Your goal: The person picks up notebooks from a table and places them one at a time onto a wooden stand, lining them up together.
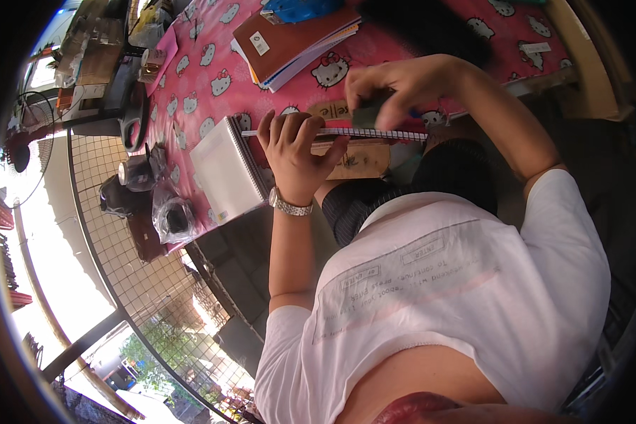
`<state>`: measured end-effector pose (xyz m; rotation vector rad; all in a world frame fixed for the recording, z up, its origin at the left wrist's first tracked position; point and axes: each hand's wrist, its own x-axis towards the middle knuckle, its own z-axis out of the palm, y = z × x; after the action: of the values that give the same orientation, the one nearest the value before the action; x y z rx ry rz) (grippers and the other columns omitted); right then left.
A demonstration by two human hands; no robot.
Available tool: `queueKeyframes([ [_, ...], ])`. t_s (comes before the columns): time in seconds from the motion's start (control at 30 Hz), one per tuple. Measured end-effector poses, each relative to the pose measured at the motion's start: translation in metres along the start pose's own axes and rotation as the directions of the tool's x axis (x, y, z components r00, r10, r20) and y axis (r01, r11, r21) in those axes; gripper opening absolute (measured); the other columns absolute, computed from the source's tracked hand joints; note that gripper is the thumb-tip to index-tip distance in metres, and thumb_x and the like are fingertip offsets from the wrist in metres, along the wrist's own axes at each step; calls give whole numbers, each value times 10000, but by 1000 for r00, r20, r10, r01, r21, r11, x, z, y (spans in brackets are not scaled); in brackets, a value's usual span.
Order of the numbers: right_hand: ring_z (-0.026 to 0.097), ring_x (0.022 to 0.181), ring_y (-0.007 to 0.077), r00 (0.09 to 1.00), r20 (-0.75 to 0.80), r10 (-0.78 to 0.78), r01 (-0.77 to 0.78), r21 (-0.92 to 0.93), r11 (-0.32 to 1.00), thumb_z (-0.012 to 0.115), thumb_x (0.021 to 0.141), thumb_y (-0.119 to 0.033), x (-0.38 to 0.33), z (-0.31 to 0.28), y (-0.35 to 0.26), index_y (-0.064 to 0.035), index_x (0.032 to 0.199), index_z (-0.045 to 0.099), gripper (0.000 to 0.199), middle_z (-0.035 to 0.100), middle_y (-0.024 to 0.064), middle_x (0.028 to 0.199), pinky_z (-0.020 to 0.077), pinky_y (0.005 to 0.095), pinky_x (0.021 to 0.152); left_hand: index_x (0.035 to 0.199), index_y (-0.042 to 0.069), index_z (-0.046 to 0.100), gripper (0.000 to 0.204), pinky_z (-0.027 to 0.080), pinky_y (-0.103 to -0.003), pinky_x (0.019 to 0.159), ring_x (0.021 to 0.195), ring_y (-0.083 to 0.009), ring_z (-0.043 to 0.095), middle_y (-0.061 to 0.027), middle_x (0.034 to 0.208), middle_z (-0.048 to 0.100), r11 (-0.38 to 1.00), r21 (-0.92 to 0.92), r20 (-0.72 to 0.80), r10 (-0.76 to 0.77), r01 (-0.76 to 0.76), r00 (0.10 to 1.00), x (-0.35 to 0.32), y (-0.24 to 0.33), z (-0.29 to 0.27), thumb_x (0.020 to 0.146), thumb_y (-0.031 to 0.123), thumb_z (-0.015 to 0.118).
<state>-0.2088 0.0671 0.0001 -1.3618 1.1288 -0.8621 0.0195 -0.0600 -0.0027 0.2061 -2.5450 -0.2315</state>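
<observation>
My left hand (297,152), a metal watch (290,203) on its wrist, is bent over a narrow spiral-bound edge, apparently a notebook seen edge-on (396,134). Its fingers lie on the far side and its thumb on the near side. My right hand (410,85) is curled round a small dark green-grey piece (372,110), whose kind I cannot make out, just above that edge. Brown pieces with handwriting, one nearer me (357,161) and one beyond (330,110), show on both sides of the edge. A white spiral notebook (227,173) lies left of my left hand.
The table's pink cartoon-patterned cover (212,63) stretches ahead. Farther back are a stack of brown folders and papers (290,42), a blue object (300,8) and a blurred black object (431,32). At the left are clear plastic wrapping (173,219), a can (136,173) and a wire grille (95,184).
</observation>
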Motion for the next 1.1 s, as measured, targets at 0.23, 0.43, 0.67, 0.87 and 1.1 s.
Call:
queueKeyframes([
  [0.23, 489, 1096, 200, 985, -135, 111, -149, -319, 936, 762, 684, -401, 11, -2, -15, -34, 1080, 632, 555, 487, 84, 1125, 385, 339, 942, 881, 107, 632, 393, 363, -483, 930, 967, -309, 533, -57, 892, 592, 988, 77, -109, -129, 137, 986, -16, -25, -4, 628, 335, 828],
  [0.43, 567, 990, 130, 990, -9, -141, 142, 26, 990, 719, 748, -357, 32, -1, 4, -52, 1213, 586, 572, 602, 54, 1064, 440, 272, 886, 829, 88, 632, 402, 429, -439, 799, 896, -322, 514, -77, 850, 581, 991, 20, -77, -129, 131, 989, -9, -27, -6, 592, 315, 865],
  [0.67, 559, 853, 98, 993, -27, -115, 103, -284, 953, 672, 817, -348, 54, -5, -7, -18, 1068, 623, 417, 626, 10, 944, 430, 257, 754, 827, 86, 635, 402, 429, -435, 790, 878, -315, 511, -72, 862, 587, 990, 6, -33, -140, 140, 990, -9, -29, -8, 583, 308, 865],
  [0.87, 544, 817, 93, 989, 83, -124, 112, 136, 984, 658, 815, -323, 62, -2, -10, -38, 1009, 631, 346, 599, -14, 880, 416, 243, 729, 878, 61, 621, 379, 428, -441, 800, 892, -311, 541, -99, 904, 595, 995, -18, -32, -103, 103, 994, -10, -29, -11, 628, 226, 853],
  [1.1, 590, 837, 106, 990, 35, -140, 143, -373, 917, 697, 800, -324, 79, -5, -8, -25, 998, 635, 364, 644, -5, 925, 441, 265, 743, 893, 70, 600, 460, 430, -427, 753, 841, -312, 517, -87, 863, 574, 991, -66, -70, -119, 114, 990, -9, -30, -11, 580, 271, 871],
])
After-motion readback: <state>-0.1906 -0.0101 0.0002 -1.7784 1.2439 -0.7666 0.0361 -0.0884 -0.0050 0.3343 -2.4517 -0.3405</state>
